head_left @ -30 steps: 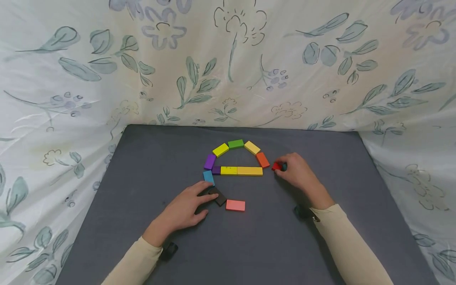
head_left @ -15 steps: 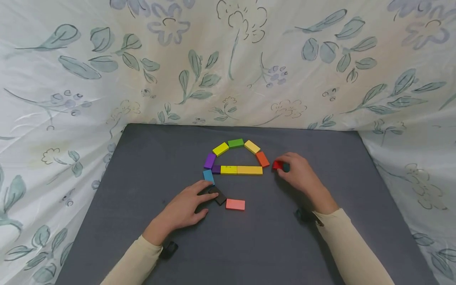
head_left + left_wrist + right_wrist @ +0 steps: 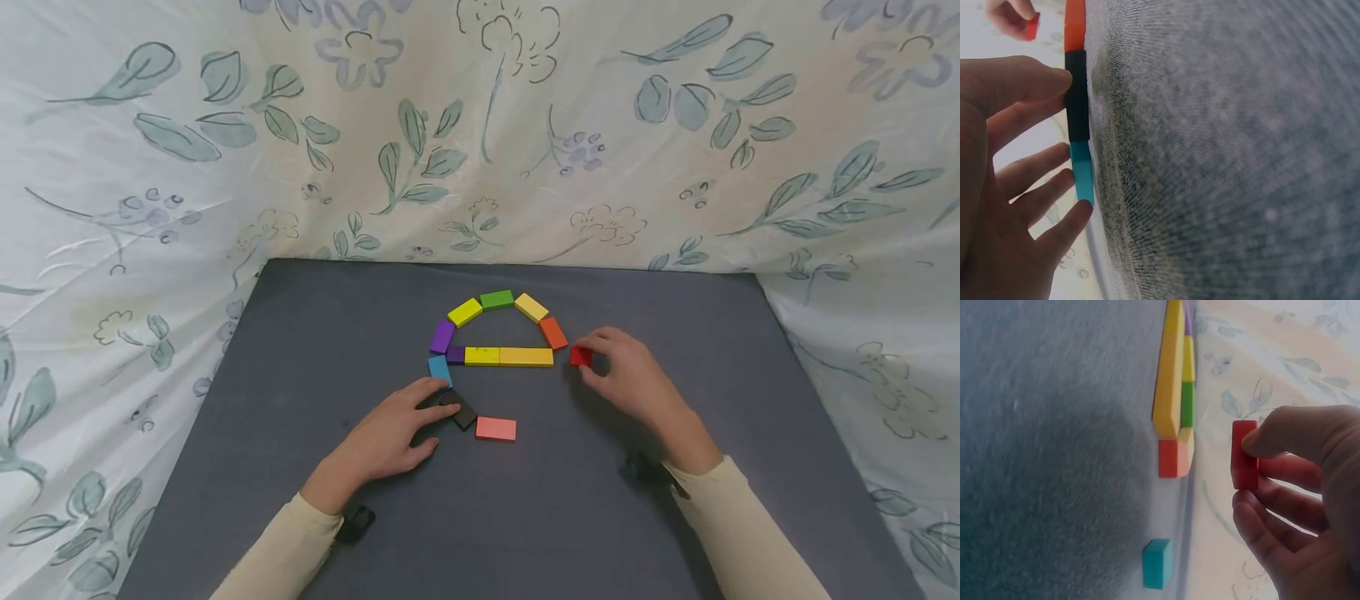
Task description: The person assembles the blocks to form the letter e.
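In the head view my left hand [image 3: 382, 437] lies low over the table, its fingers spread. Its fingertips touch a black block [image 3: 459, 411] and a light blue block [image 3: 440, 372]; the left wrist view has both blocks against the fingers. A pink block [image 3: 496, 429] adjoins the black one. My right hand [image 3: 630, 375] pinches a small red block [image 3: 1244, 462] between thumb and fingers, off the table, just right of an orange block [image 3: 553, 333]. A teal block [image 3: 1157, 564] stands on the table in the right wrist view; the right hand hides it in the head view.
A curve of blocks runs through purple [image 3: 442, 337], yellow [image 3: 465, 312], green [image 3: 497, 300] and pale yellow [image 3: 532, 307] to the orange one. Beneath it lies a straight row ending in a long amber block [image 3: 527, 357]. Floral cloth [image 3: 480, 167] rises behind the dark tabletop [image 3: 337, 333].
The right hand has shifted slightly down and its pinched red block slightly left. The teal block, partly visible by that hand earlier, is now covered in the head view. The left hand stays put.
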A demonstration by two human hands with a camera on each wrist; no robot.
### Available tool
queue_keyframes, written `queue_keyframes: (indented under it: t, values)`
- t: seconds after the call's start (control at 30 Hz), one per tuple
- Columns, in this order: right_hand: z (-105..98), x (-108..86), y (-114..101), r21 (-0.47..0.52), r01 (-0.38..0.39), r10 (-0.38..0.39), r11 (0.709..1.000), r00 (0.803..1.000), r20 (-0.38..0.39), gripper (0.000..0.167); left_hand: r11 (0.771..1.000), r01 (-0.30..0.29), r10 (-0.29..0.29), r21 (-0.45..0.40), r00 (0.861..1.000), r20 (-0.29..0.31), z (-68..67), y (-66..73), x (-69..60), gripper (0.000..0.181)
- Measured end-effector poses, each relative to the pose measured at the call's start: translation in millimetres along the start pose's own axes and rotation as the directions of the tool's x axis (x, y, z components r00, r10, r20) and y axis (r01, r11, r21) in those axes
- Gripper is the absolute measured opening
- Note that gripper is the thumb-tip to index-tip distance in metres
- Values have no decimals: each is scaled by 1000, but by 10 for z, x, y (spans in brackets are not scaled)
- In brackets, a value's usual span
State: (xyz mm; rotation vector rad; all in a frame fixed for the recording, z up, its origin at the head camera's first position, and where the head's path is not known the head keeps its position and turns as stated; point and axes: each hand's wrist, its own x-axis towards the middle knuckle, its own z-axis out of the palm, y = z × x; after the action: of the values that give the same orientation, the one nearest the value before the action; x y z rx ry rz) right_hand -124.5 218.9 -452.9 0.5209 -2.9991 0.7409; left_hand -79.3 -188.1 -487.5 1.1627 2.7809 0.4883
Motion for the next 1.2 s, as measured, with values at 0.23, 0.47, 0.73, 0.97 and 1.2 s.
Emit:
queue_keyframes:
  t: [0.23, 0.47, 0.73, 0.97, 1.2]
  values:
    - [-10, -97, -181, 12, 40, -40, 999, 999, -2, 37, 1000, -3, 3, -13, 1000, -7, 2, 10, -17, 53]
    - [70, -155, -286, 23, 82, -83, 996, 996, 14, 36, 1000, -13, 12, -19, 1000, -13, 8, 5, -5, 53]
    - [185, -246, -386, 55, 79, -83, 995, 995, 62, 40, 999, -8, 8, -37, 1000, -3, -7, 28, 0, 51]
    - [327, -324, -481, 78, 134, -141, 988, 986, 93, 37, 1000, -8, 7, -25, 1000, -14, 7, 24, 2, 51]
    - [456, -385, -554, 88, 136, -147, 987, 981, 129, 37, 1000, -14, 13, -23, 1000, -20, 17, 23, 0, 50]
